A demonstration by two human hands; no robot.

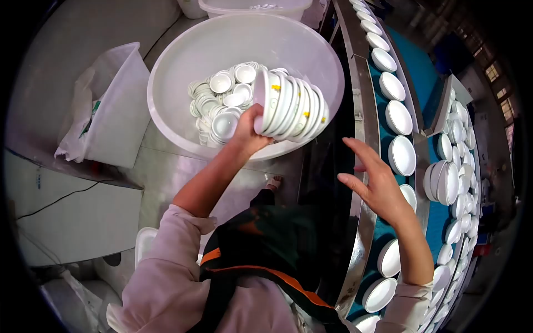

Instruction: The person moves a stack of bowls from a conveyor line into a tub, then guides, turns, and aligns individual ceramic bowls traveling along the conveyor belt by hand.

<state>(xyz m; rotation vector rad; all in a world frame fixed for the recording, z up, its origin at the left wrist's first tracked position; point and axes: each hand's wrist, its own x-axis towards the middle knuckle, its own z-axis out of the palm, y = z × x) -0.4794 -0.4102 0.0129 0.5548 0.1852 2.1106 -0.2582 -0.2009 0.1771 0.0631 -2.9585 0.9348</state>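
Note:
My left hand (252,132) grips a stack of white bowls (294,105) with yellow and green prints, tilted on its side over the rim of a large round white tub (161,105). Fingers of that hand are partly hidden behind the stack. Inside the tub lie several piles of small white dishes (222,83). My right hand (375,180) is raised near the conveyor's metal edge, thumb and fingers apart, with nothing in it. Beyond it a row of white bowls (402,155) sits on the blue-green conveyor belt (383,222).
Another belt at the right carries many white bowls (455,130), some stacked (442,182). A metal rail (361,111) runs between me and the near belt. A white bin (119,111) with plastic inside stands at the left. A second tub (255,8) is at the top.

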